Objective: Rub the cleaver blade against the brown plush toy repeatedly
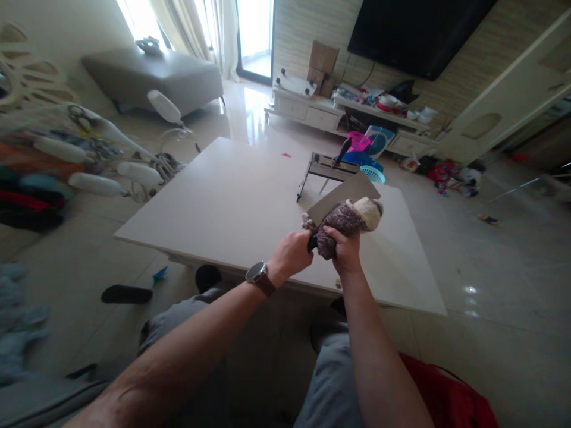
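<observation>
Across the middle of the room stretches a white table [214, 196], and on its far side stands a metal stand [328, 165] with a black handle [344, 150] sticking up from it. Nearer the person, a cleaver [343, 193] is held up over the table, its broad grey blade clear of the stand. A bunched brown-and-cream cloth [341, 221] covers part of the blade near the handle end, while the upper part is bare. Handling looks to be midway: cleaver and cloth are both up and together, and neither is set down yet. How much of the blade the cloth has covered cannot be told. The left hand [292, 257] is closed in a fist round the cleaver's dark grip; the right hand [347, 248] is clamped on the cloth, thumb over it. Both hands are near each other, apparently not touching.
</observation>
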### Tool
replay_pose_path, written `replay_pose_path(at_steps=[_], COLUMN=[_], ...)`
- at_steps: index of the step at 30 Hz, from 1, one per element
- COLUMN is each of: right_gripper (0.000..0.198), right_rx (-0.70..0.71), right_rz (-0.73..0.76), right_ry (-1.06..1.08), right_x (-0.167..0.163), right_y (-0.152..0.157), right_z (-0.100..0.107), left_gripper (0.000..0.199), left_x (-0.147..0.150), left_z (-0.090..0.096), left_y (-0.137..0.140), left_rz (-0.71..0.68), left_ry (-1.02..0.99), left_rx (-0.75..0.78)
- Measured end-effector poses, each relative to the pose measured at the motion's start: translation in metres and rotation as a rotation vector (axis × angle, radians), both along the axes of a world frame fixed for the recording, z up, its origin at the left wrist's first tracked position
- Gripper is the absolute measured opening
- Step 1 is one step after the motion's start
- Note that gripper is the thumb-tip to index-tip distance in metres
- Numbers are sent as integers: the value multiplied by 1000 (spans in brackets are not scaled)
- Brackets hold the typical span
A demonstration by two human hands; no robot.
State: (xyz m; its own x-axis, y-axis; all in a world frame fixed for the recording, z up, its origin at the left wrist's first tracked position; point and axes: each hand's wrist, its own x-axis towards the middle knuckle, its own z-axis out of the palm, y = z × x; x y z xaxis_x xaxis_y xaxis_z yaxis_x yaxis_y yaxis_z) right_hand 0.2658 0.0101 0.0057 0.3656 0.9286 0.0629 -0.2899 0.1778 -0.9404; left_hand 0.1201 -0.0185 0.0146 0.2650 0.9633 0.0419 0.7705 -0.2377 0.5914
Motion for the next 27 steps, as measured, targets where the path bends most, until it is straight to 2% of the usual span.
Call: replay_pose_path(at_steps=[6, 9, 14, 18, 24, 27], right_gripper=[50, 55, 48, 48, 46, 50], right_rx=[-69, -56, -27, -63, -58, -47], right_rz=[3, -31, -55, -63, 18, -13], right_ry=[-117, -65, 102, 73, -50, -107], right_x=[15, 16, 2, -7, 2, 8], right_y=[-5, -6, -5, -7, -12, -14], right_z=[-3, 0, 1, -7, -10, -8], left_gripper=[27, 24, 25, 26, 24, 21], left_x=[-14, -14, 2, 5, -19, -33], left_z=[1, 3, 4, 2, 1, 1], left_y=[6, 4, -4, -6, 3, 7], left_rz=[28, 52, 23, -10, -23, -14], left_ry=[43, 76, 58, 15, -9, -17], left_rx=[-2, 5, 12, 3, 55, 82])
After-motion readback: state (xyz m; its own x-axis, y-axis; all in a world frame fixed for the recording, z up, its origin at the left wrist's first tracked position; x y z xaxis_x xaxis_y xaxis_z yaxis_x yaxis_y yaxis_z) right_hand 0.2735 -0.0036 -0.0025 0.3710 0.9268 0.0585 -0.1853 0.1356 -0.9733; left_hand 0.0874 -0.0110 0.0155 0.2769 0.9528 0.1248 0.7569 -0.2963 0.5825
